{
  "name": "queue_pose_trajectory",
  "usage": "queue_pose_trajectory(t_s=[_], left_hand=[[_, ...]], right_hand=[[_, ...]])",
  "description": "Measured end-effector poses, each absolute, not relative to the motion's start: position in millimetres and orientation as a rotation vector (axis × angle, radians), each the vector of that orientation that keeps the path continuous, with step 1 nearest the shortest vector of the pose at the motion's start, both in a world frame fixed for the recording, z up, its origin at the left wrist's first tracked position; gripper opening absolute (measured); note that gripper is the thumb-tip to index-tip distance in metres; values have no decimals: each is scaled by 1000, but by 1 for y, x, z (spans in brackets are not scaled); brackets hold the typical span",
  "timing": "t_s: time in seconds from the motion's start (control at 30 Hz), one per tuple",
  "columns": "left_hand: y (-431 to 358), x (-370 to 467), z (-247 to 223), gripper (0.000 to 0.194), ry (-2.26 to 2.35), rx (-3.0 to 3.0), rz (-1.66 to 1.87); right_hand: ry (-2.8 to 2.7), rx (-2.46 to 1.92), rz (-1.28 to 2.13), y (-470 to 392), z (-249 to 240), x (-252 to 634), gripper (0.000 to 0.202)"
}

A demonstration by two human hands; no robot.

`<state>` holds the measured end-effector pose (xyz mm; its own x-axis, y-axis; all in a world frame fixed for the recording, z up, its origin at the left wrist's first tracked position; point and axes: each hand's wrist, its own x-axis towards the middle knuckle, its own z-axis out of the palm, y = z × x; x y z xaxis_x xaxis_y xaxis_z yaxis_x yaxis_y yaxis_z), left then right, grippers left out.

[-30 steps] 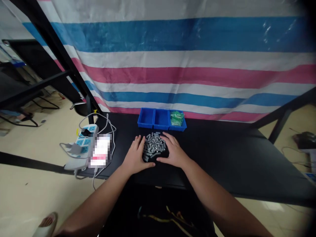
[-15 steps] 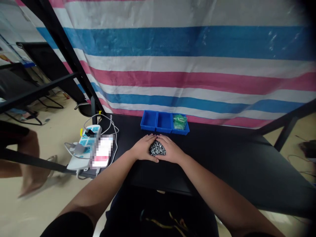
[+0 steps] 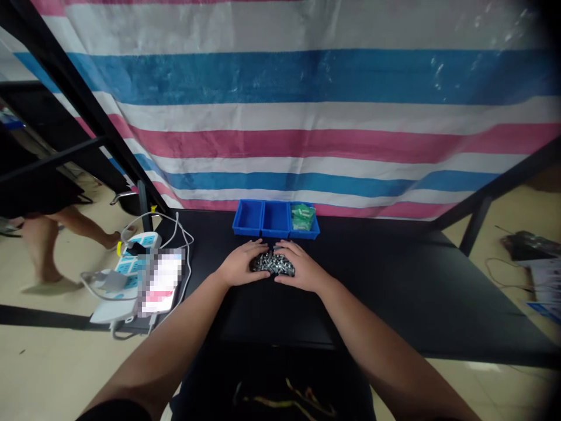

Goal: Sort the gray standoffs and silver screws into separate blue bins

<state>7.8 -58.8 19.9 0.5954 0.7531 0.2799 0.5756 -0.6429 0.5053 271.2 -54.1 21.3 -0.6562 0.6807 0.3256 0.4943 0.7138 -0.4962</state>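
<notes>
A heap of small shiny metal parts [image 3: 272, 265], too small to name exactly, lies on the black table. My left hand [image 3: 240, 264] curves around its left side, thumb in front and fingers behind. From the right, my right hand [image 3: 303, 268] cups the heap the same way. Both hands are open, with a gap between their fingertips. Just behind them stand three joined blue bins [image 3: 276, 219]. In the rightmost one lies a green-tinted plastic bag [image 3: 302, 216]; the other two show bare bottoms.
On the table's left end sit a white power strip [image 3: 127, 275] with plugs and cables, and a phone with a blurred screen [image 3: 163, 283]. A striped tarp [image 3: 284, 140] hangs behind the table. Black frame bars [image 3: 475, 225] flank it. Another person's legs [image 3: 41, 245] show at left.
My hands have drawn apart a little, and the heap between them looks wider. The view has shifted slightly to the right. The person at left has moved.
</notes>
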Motion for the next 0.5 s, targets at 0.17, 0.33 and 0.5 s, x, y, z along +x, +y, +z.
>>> queue_pose_trajectory(t_s=[0.17,0.33,0.5], left_hand=[[-86,-12,24,90,1304,2440,634],[-97,-17,14,107,1386,2557,473],[-91,-3,10,96,1427,2608,389]], right_hand=[[-2267,-1035,578,-60,31,302,41],[-1967,-1265,593,-52,16,329,22],[-1709,-1443,309,-32,2,325,42]])
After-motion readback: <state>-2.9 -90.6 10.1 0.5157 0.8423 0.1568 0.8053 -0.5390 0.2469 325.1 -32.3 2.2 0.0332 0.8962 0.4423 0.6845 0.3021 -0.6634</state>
